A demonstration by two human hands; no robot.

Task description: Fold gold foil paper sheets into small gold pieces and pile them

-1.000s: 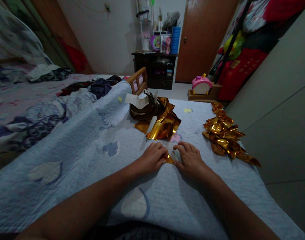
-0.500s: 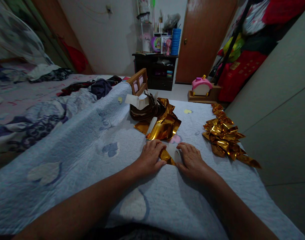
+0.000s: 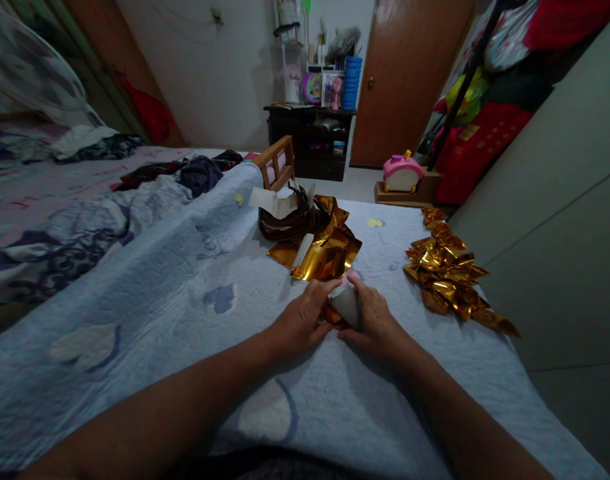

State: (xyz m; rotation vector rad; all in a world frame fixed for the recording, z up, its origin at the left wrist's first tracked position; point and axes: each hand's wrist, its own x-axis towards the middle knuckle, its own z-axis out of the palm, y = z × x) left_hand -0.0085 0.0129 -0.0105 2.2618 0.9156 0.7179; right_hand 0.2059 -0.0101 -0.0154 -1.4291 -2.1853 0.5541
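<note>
- Inward slid left hand (image 3: 302, 319) and right hand (image 3: 378, 317), the gold-and-white sheet (image 3: 347, 307) curling up between them!
- Fingers (image 3: 327, 289) on both sides held it!

A hand could pass along the open strip of the blue quilt (image 3: 385, 257) between the stack of gold paper (image 3: 329, 250) and the folded gold pieces (image 3: 447, 273), or across the broad stretch to the left of the left hand (image 3: 301, 320). Just beyond the fingers the stack stands in the way, a wooden rail (image 3: 277, 163) behind it, while the folded pieces crowd the quilt's right edge; between the left and right hand (image 3: 377, 317), a curled sheet (image 3: 347, 308) fills the gap.
</note>
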